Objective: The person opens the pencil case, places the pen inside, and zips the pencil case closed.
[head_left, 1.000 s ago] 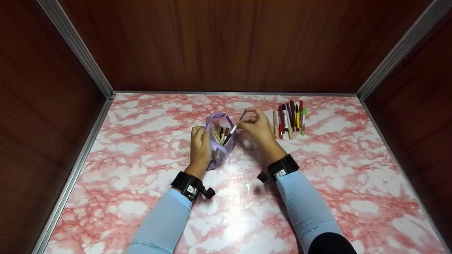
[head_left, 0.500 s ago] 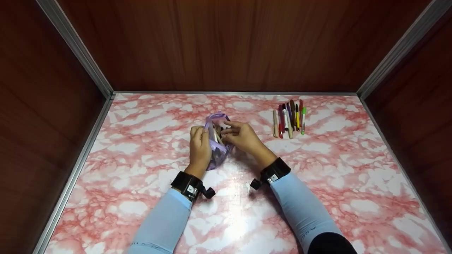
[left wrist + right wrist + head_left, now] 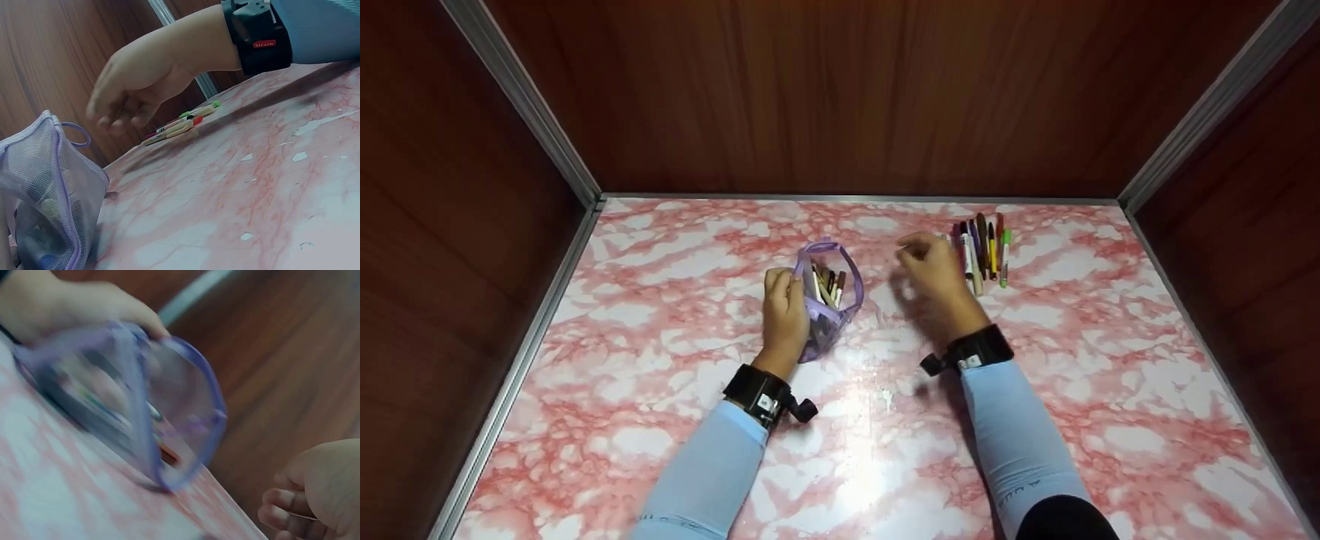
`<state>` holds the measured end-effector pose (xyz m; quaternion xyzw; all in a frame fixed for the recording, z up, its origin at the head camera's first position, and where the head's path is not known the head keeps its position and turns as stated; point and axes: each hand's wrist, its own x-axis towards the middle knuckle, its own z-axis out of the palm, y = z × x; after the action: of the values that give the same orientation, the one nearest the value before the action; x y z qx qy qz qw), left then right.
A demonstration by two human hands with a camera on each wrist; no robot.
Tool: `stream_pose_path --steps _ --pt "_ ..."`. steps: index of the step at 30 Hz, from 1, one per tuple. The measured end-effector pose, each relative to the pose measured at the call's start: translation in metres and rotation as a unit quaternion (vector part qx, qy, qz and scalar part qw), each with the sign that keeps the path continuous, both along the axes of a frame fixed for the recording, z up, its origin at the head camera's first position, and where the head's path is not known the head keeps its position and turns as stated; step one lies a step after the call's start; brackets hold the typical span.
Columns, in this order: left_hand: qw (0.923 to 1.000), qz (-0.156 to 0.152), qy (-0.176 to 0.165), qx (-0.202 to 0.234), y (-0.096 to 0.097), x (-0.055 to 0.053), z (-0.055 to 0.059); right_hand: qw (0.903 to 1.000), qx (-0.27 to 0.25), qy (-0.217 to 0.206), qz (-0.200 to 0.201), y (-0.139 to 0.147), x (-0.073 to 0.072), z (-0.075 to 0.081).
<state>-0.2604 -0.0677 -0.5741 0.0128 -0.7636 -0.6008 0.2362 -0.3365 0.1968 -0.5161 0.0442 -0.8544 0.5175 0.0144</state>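
A purple mesh pencil case (image 3: 851, 304) stands with its mouth spread, several pens and markers (image 3: 829, 289) inside it. My left hand (image 3: 786, 307) grips the case's left rim. In the right wrist view the purple trim (image 3: 216, 394) forms a wide loop, blurred by motion. My right hand (image 3: 934, 266) is in the air between the case and a row of pens (image 3: 992, 247), covering part of the row's left end. Its fingers (image 3: 138, 115) are loosely bent with nothing between them, as the left wrist view shows.
The row lies on the pink-and-white marbled table (image 3: 1080, 360) and includes a green-ended pen (image 3: 1005, 259) and a yellow-and-black one (image 3: 993, 251). Dark wood panels (image 3: 840, 97) with metal edging close off the back and both sides.
A second ago my right hand held a white-and-dark pen over the case; it then dipped into the mouth, and now it is back right without the pen. My left hand stayed put.
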Motion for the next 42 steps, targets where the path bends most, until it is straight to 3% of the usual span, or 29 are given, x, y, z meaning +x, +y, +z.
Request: stream_pose_path --steps 7,12,16,22,30,42 --pt "1.0 -0.003 0.002 -0.004 0.0 -0.001 -0.001 0.9929 0.057 0.049 -0.093 0.047 -0.008 0.0" --pt "0.9999 -0.006 0.007 -0.005 0.0 -0.001 -0.001 0.9879 0.085 0.053 -0.118 0.072 -0.008 -0.002" --pt "0.9998 -0.008 0.015 -0.008 0.0 -0.001 0.0 0.978 0.133 0.077 -0.141 0.088 -0.011 -0.006" --pt "0.9999 -0.005 0.016 -0.002 0.0 -0.001 0.0 0.9675 0.152 0.087 -0.182 0.112 -0.012 -0.011" --pt "1.0 -0.005 0.007 -0.004 0.0 -0.001 0.0 0.9574 0.177 0.047 -0.223 0.125 -0.011 -0.02" --pt "0.9999 -0.009 0.01 -0.002 0.001 -0.001 0.0 0.958 0.211 -0.03 -0.191 0.13 -0.01 -0.023"
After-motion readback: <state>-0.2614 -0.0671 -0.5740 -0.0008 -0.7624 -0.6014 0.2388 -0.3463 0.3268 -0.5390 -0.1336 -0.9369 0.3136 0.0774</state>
